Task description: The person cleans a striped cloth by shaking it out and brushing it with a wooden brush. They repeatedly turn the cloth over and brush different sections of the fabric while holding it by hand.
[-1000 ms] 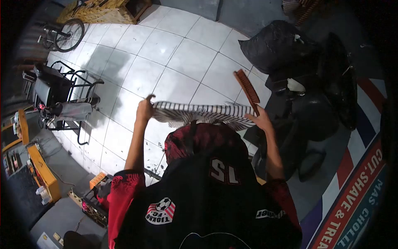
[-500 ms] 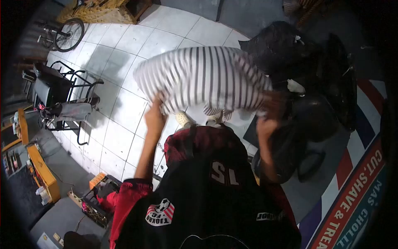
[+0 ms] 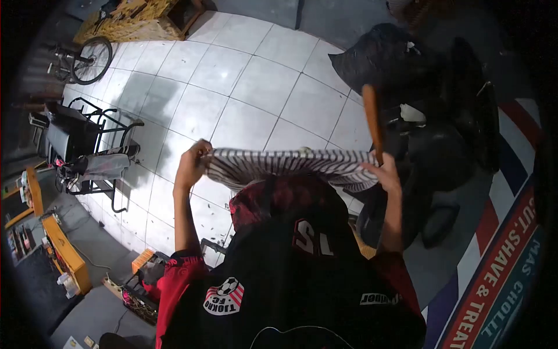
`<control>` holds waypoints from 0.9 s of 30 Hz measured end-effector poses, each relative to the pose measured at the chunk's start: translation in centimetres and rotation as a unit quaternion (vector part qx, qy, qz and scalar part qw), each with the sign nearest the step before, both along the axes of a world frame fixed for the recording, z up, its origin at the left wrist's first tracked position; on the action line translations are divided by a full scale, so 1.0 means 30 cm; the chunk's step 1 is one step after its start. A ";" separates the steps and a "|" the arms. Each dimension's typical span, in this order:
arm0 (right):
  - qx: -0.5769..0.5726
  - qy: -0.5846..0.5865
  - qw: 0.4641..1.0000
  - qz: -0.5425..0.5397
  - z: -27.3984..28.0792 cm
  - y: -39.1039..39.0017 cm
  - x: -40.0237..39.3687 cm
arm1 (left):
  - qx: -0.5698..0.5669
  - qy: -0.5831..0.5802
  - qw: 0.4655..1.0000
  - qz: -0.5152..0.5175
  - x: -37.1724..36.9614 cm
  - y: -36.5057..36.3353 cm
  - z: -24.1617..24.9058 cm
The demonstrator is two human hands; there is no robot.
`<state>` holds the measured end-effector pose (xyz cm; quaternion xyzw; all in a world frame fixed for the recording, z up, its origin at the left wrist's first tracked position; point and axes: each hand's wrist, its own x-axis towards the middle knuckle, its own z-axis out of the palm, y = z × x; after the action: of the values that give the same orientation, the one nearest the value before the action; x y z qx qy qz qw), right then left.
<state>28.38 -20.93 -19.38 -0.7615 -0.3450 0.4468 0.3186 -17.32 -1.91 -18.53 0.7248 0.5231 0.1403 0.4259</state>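
Note:
A white cloth with dark stripes [image 3: 290, 161], like a barber's cape, is stretched across in front of my waist. My left hand [image 3: 190, 166] grips its left end with closed fingers. At the other end, my right hand [image 3: 388, 173] pinches the cloth. A long brown wooden-looking handle [image 3: 373, 121] also sticks up from my right hand, pointing away from me; its lower end is hidden at the hand. The cloth is gathered into a narrow band, and its lower part drops out of sight near my shorts.
White floor tiles [image 3: 250, 87] with dark scraps lie ahead. A black chair [image 3: 72, 131] and a bicycle [image 3: 92, 60] are on the left. Black plastic bag [image 3: 378, 55] and dark seat [image 3: 442, 157] sit at right, beside a lettered sign [image 3: 494, 279]. Wooden shelves [image 3: 64, 250] stand lower left.
The striped cloth was billowing out in front and has dropped into a narrow band. My left hand moved outward to the left; the brown handle now shows clearly above my right hand.

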 end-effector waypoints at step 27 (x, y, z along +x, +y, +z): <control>0.171 -0.276 0.946 0.002 0.117 0.065 -0.008 | 0.204 -0.024 0.975 -0.084 0.034 0.021 0.094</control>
<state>28.15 -18.98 -15.85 -0.7884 -0.4920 0.1540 0.3355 -16.31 -1.27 -15.71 0.8342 0.4101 0.2251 0.2920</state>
